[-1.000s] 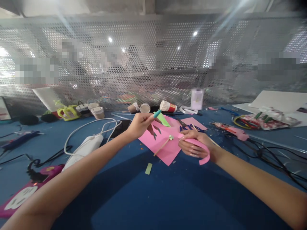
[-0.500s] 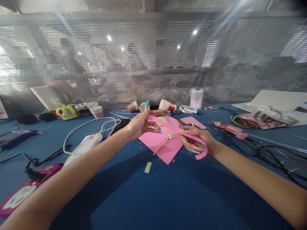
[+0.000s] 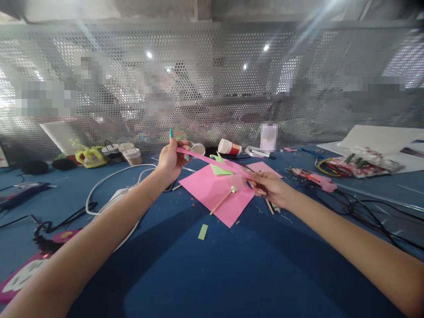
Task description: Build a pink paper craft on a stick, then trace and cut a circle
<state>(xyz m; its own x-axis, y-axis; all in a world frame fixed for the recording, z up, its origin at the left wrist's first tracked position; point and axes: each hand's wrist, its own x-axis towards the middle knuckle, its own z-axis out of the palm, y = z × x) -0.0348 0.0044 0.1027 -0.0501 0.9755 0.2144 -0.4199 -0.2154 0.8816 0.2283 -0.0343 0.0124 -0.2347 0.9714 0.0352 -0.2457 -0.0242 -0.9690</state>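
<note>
A long pink paper strip [image 3: 205, 157] is stretched between my two hands above the table. My left hand [image 3: 172, 160] pinches its left end, with a thumb with a long turquoise nail pointing up. My right hand [image 3: 270, 185] is closed on the strip's right end; the fingers partly hide it. Beneath lies a pink paper sheet [image 3: 202, 187]. On that sheet rests a thin stick [image 3: 220, 203] tipped with a small pale green paper piece [image 3: 233, 189]. Folded green paper [image 3: 220, 168] with pointed tips shows just behind the strip.
A small green paper piece [image 3: 203, 232] lies nearer on the blue table [image 3: 212, 274]. Stacked paper cups [image 3: 229, 147] lie on their side at the back. To the left are a white cable [image 3: 96, 179] and a yellow-green object [image 3: 91, 157]; to the right, a glue gun [image 3: 313, 178] and dark cables [image 3: 357, 210].
My left hand has moved left, away from my right hand, drawing the pink strip out straight. The strip's curled end that hung by my right hand no longer shows.
</note>
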